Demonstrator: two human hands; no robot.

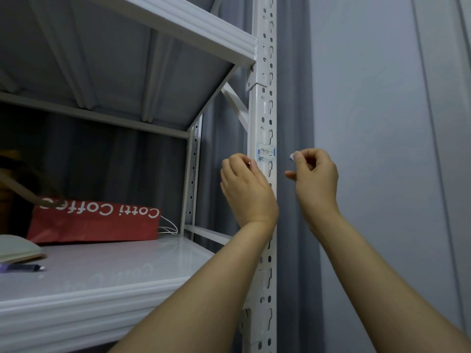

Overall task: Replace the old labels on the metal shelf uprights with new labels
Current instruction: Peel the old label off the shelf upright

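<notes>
Label [266,151] on upright [263,103]; right hand [316,175] pinches white scrap [291,157]; left hand [246,182] curled, grip unclear.

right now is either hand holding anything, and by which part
The right hand pinches a small white scrap by one end. The left hand is curled beside the label on the upright; a hold cannot be told.
</notes>
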